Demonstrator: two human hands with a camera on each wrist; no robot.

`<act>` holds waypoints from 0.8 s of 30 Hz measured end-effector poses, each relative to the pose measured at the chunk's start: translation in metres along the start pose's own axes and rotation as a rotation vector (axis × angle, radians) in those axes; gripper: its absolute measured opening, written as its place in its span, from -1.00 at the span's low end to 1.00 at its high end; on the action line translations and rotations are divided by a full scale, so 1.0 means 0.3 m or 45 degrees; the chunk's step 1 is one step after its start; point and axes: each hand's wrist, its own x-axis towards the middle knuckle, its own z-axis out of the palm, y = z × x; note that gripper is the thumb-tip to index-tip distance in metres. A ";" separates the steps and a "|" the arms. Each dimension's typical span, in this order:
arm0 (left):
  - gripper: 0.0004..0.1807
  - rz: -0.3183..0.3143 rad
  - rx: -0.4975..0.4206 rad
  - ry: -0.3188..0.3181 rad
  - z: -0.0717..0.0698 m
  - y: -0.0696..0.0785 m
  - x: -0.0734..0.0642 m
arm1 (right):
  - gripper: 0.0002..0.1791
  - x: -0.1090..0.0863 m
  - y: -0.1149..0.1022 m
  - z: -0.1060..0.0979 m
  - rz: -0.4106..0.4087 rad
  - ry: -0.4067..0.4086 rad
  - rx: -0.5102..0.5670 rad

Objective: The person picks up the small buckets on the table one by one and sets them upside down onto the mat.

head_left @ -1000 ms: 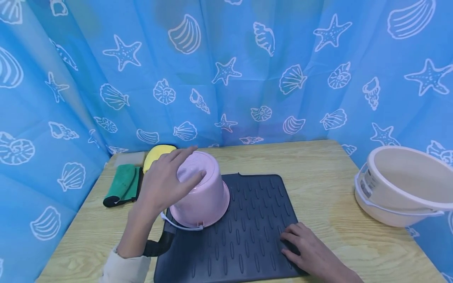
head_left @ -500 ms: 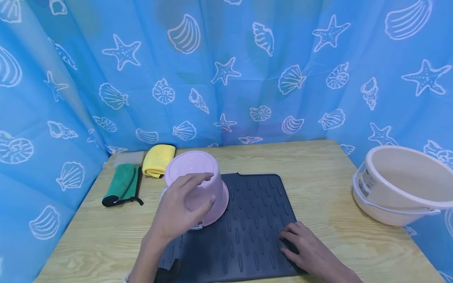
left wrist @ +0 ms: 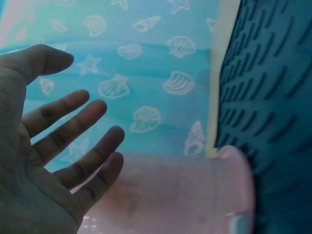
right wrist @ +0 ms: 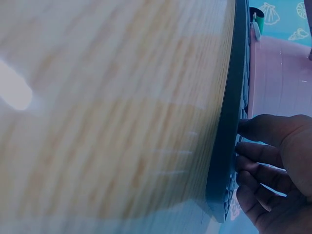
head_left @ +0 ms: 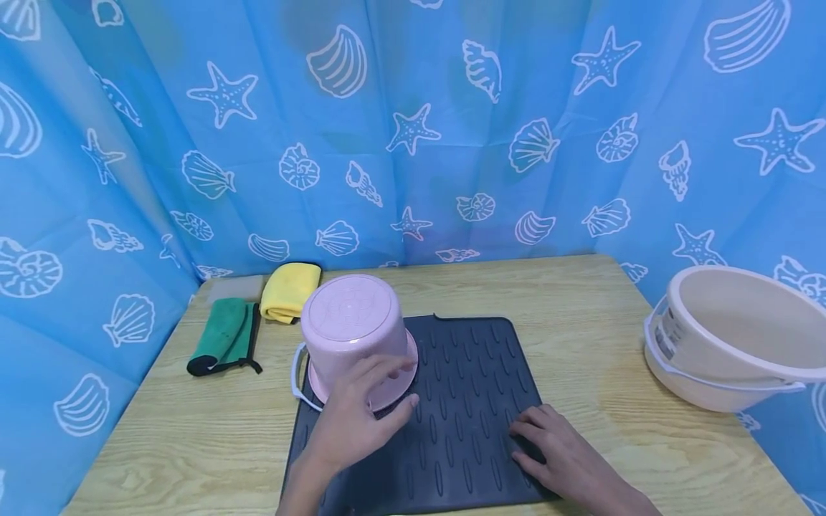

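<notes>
A pink bucket (head_left: 351, 308) stands upside down on a dark ridged mat (head_left: 464, 401), its pale handle (head_left: 295, 369) hanging down at the left. My left hand (head_left: 358, 419) hovers in front of the bucket's near side and hides part of its rim. In the left wrist view that hand (left wrist: 39, 170) has spread, loosely bent fingers and holds nothing. At the mat's right side, the fingertips of my right hand (head_left: 561, 459) rest on the mat. Loosely bent fingers of the right hand (right wrist: 297, 161) touch the mat's ridged surface in the right wrist view.
Behind the bucket at the left lie a folded yellow cloth (head_left: 290, 290), a folded green cloth (head_left: 222, 333) and a flat pale piece (head_left: 235, 288). A large cream bucket (head_left: 723, 344) stands upright at the right. A blue shell-print curtain (head_left: 413, 193) hangs behind the wooden table (head_left: 181, 444).
My left hand has moved from above the bucket's left side toward me and to the right, baring its base, its handle and the yellow cloth. The right hand and the bucket stay put.
</notes>
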 end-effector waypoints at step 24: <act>-0.58 -0.223 -0.043 -0.213 0.158 -0.116 -0.108 | -0.75 0.001 -0.008 0.001 0.007 -0.002 0.003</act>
